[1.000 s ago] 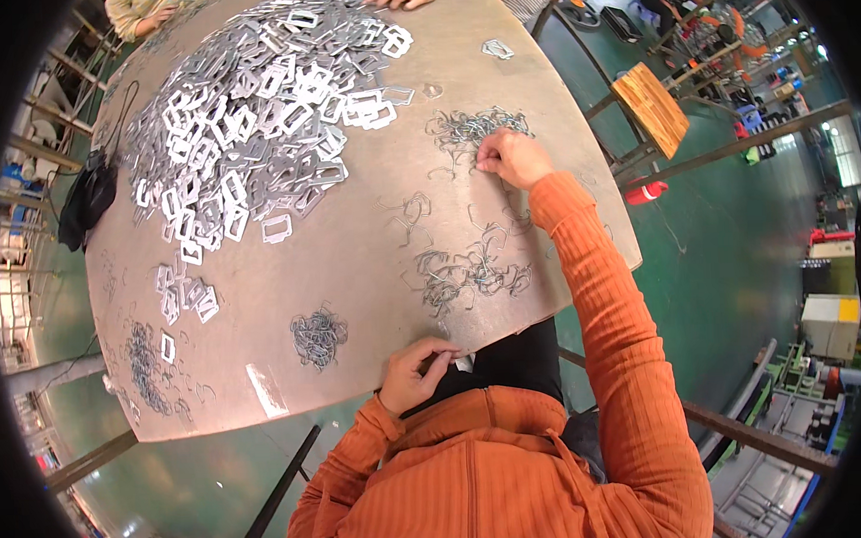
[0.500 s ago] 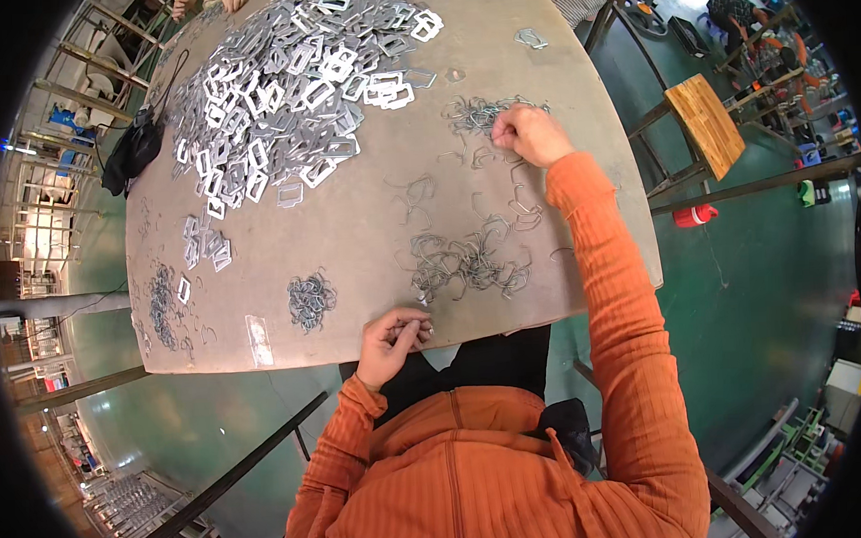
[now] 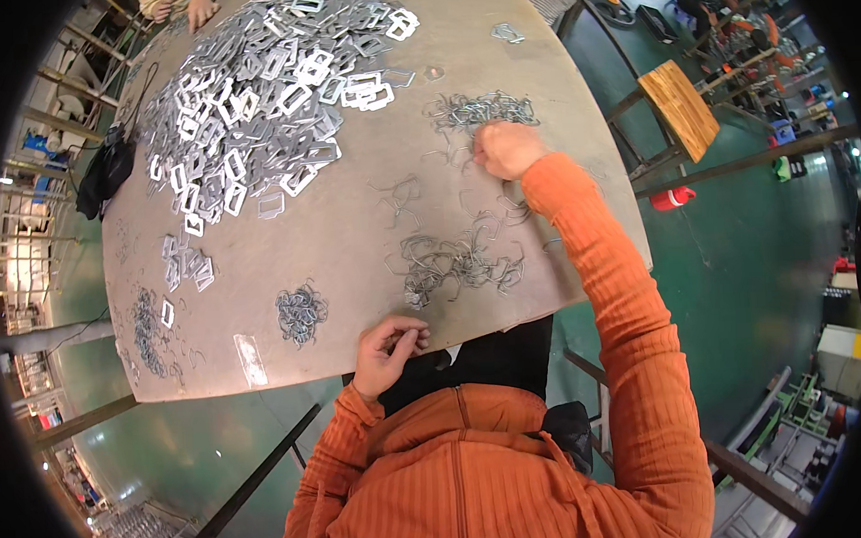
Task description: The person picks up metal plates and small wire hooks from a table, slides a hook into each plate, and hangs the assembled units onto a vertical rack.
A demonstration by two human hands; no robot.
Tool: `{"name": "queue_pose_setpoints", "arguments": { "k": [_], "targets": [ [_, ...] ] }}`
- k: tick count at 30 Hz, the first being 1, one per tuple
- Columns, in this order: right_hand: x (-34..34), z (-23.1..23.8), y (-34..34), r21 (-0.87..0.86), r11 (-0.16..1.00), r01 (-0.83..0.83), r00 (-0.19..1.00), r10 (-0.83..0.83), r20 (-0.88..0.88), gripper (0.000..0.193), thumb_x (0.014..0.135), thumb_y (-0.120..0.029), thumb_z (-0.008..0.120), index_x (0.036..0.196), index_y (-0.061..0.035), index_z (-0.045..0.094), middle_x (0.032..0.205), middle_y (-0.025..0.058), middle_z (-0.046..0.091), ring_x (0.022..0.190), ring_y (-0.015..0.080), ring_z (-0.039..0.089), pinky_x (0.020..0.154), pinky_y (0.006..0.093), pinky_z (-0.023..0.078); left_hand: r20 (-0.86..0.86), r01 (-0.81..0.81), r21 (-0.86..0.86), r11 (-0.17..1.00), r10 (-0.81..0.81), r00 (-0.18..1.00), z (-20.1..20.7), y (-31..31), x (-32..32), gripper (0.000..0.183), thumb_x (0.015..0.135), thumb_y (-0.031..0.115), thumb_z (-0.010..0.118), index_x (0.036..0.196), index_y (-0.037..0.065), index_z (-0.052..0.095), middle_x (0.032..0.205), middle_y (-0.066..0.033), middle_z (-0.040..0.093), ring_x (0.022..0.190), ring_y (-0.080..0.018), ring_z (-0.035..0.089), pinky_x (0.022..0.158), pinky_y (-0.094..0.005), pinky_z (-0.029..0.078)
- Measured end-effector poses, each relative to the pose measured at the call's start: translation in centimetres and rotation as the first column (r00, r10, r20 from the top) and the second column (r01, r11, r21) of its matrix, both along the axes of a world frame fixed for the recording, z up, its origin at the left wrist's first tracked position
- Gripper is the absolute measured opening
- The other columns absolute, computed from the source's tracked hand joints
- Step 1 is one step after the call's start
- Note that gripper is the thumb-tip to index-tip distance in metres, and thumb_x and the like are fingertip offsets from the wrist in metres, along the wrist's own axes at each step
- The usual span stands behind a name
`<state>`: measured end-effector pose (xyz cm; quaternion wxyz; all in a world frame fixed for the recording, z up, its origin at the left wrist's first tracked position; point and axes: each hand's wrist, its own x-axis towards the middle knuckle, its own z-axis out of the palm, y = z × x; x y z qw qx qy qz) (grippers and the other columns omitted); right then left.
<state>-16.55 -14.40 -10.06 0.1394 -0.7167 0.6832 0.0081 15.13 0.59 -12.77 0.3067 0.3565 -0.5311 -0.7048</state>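
My right hand [image 3: 509, 150] is closed, fingertips down at the table, by the near edge of a pile of thin bent wire hooks [image 3: 482, 109]. What its fingers pinch is hidden. Near the table's front edge my left hand [image 3: 388, 354] rests with curled fingers and the thumb against them; whatever lies inside is too small to make out. Just beyond it spreads a larger tangle of wire hooks [image 3: 459, 263]. A few loose hooks [image 3: 401, 199] are scattered between the two heaps.
A big heap of flat metal frames [image 3: 254, 114] covers the far left of the table [image 3: 344, 244]. A small hook pile [image 3: 301, 314] and clear tape [image 3: 250, 359] lie front left. Another person's hand [image 3: 201, 9] is at the far edge. A wooden stool [image 3: 679, 108] stands right.
My right hand has drawn slightly nearer and turned, by the far hook pile. My left hand stays almost in place. The whole view has shifted a little.
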Motion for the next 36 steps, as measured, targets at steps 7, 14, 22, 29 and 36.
{"name": "queue_pose_setpoints", "arguments": {
  "k": [7, 14, 22, 29, 36],
  "targets": [
    [2.8, -0.8, 2.7, -0.139, 0.974, 0.181, 0.983, -0.181, 0.018, 0.023, 0.083, -0.019, 0.059, 0.096, -0.0001, 0.058, 0.104, 0.0185, 0.059, 0.090, 0.0340, 0.062, 0.078, 0.0431, 0.050, -0.065, 0.007, 0.017, 1.000, -0.006, 0.998, -0.2, -0.1, 0.6, 0.014, 0.092, -0.002, 0.050, 0.099, -0.002, 0.061, 0.088, -0.0074, 0.064, 0.078, -0.0111, 0.062, 0.065, -0.0225, 0.050],
    [-0.4, 0.1, 5.8, -0.278, 0.878, 0.389, 0.864, -0.244, 0.440, 0.018, 0.085, -0.016, 0.057, 0.094, -0.0006, 0.058, 0.097, 0.0188, 0.062, 0.087, 0.0333, 0.062, 0.078, 0.0415, 0.048, -0.073, 0.044, -0.012, 0.999, -0.044, 0.996, -0.7, -0.2, 0.4, 0.014, 0.093, -0.001, 0.047, 0.101, -0.002, 0.058, 0.088, -0.0097, 0.063, 0.075, -0.0146, 0.062, 0.067, -0.0253, 0.051],
    [-13.5, -0.1, 13.3, 0.072, 0.814, 0.577, 0.726, -0.551, 0.412, 0.019, 0.077, -0.018, 0.069, 0.088, -0.0025, 0.066, 0.083, 0.0123, 0.065, 0.080, 0.0195, 0.062, 0.071, 0.0338, 0.048, -0.074, 0.054, 0.013, 0.998, -0.053, 0.996, -0.6, -0.2, 0.4, 0.014, 0.092, -0.002, 0.048, 0.101, -0.002, 0.059, 0.089, -0.0082, 0.063, 0.077, -0.0120, 0.061, 0.066, -0.0233, 0.050],
    [-1.8, -0.4, 6.9, -0.250, 0.866, 0.433, 0.825, -0.268, 0.497, 0.011, 0.074, -0.017, 0.070, 0.080, -0.0077, 0.067, 0.092, 0.0140, 0.064, 0.081, 0.0316, 0.063, 0.074, 0.0405, 0.050, -0.020, 0.017, -0.015, 1.000, -0.017, 1.000, -0.1, -0.1, 0.7, 0.014, 0.092, -0.004, 0.046, 0.101, -0.003, 0.058, 0.089, -0.0111, 0.062, 0.076, -0.0149, 0.061, 0.066, -0.0256, 0.051],
    [3.9, -2.1, 2.7, -0.200, 0.924, 0.325, 0.941, -0.296, 0.163, 0.012, 0.075, -0.015, 0.067, 0.084, -0.0067, 0.066, 0.096, 0.0151, 0.064, 0.082, 0.0316, 0.065, 0.070, 0.0431, 0.052, -0.059, -0.010, -0.027, 1.000, 0.009, 0.998, -0.2, -0.1, 0.1, 0.015, 0.092, -0.003, 0.050, 0.103, -0.002, 0.060, 0.091, -0.0075, 0.064, 0.078, -0.0108, 0.061, 0.067, -0.0226, 0.051]
  ]
}}
